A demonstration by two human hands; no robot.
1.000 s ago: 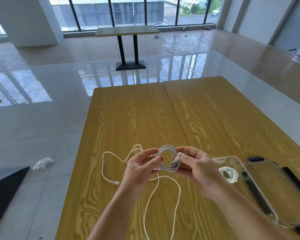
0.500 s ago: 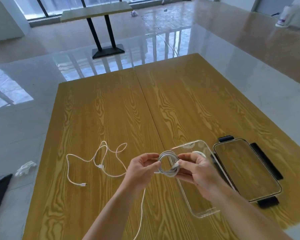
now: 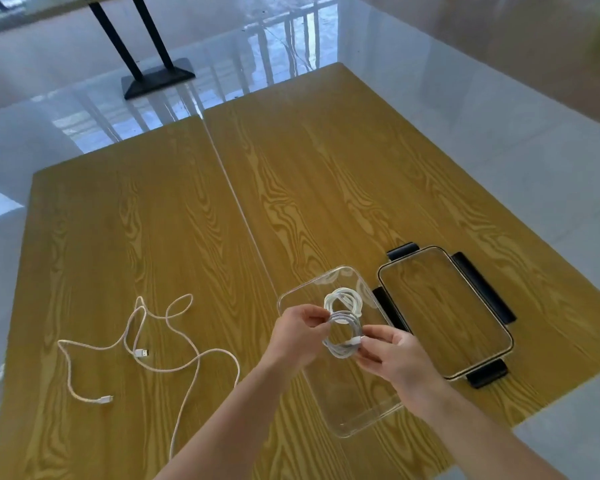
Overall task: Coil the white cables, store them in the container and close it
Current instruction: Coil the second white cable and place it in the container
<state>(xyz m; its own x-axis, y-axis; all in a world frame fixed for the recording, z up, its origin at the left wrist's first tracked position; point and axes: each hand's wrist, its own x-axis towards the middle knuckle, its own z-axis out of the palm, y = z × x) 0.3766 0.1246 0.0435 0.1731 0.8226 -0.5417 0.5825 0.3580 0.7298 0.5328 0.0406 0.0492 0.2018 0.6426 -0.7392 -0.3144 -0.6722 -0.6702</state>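
Note:
Both hands hold a coiled white cable (image 3: 340, 348) just above the clear open container (image 3: 368, 415). My left hand (image 3: 298, 336) pinches the coil's left side. My right hand (image 3: 392, 358) pinches its right side at the plug end. A second coiled white cable (image 3: 343, 297) lies inside the container at its far end. A loose white cable (image 3: 160, 344) sprawls uncoiled on the wooden table to the left, with one strand running off the near edge.
The clear lid (image 3: 444, 313) with black clips lies flat just right of the container. The wooden table (image 3: 187, 220) has a seam down its middle. A second table's black base (image 3: 158, 79) stands on the shiny floor beyond.
The view has tilted down. My hands carried the coil to the right, from beside the container to above it. The trailing strand is now wound into the coil.

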